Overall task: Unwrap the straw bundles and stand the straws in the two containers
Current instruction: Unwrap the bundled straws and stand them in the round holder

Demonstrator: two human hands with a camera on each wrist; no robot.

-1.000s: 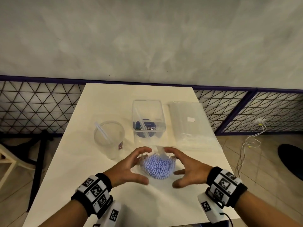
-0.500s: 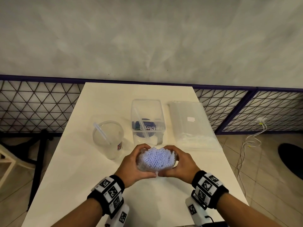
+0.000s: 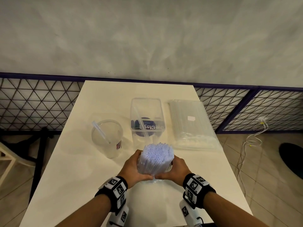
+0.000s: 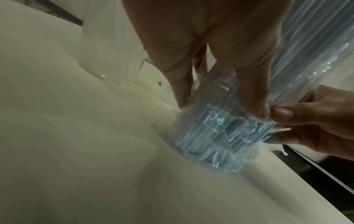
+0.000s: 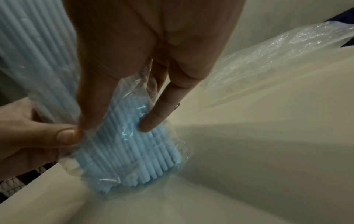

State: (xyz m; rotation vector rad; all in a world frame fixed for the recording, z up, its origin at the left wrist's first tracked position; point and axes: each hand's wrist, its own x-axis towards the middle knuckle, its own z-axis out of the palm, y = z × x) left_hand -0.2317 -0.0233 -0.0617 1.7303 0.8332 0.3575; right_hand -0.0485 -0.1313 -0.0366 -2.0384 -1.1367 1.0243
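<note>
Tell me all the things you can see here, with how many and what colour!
table: one, cream, under everything
straw bundle: one, pale blue in clear wrap, upright on the near table, between both hands
round cup: one, clear, left of the bundle, one straw inside
square container: one, clear, behind the bundle, one straw inside
wrapped straw pack: one, clear, lying flat on the right
cable: one, white, on the floor
left hand: one, holds the bundle
right hand: one, holds the bundle
</note>
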